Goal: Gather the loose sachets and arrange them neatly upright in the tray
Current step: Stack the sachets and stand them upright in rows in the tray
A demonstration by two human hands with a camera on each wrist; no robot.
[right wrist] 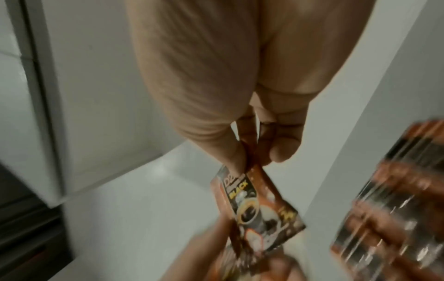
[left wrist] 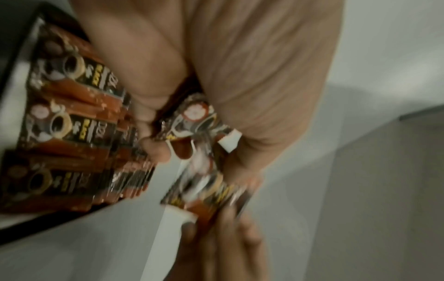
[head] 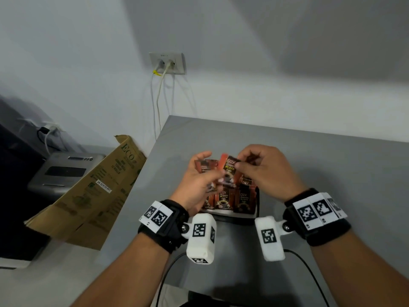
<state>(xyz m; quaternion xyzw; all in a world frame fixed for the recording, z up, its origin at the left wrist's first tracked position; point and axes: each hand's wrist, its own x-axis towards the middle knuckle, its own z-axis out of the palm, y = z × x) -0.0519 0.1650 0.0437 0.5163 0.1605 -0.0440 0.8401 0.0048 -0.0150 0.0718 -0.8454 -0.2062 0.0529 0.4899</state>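
Note:
A black tray on the grey table holds several orange-and-black coffee sachets standing upright; the rows also show in the left wrist view. Above the tray my left hand grips a small bunch of sachets. My right hand pinches the top edge of one sachet, the same sachet seen from the head view between both hands. A few loose sachets lie behind the left fingers.
The grey table meets the white wall at its far edge and ends at the left near a folded cardboard box. A grey printer sits beyond it. A black cable trails on the table near me.

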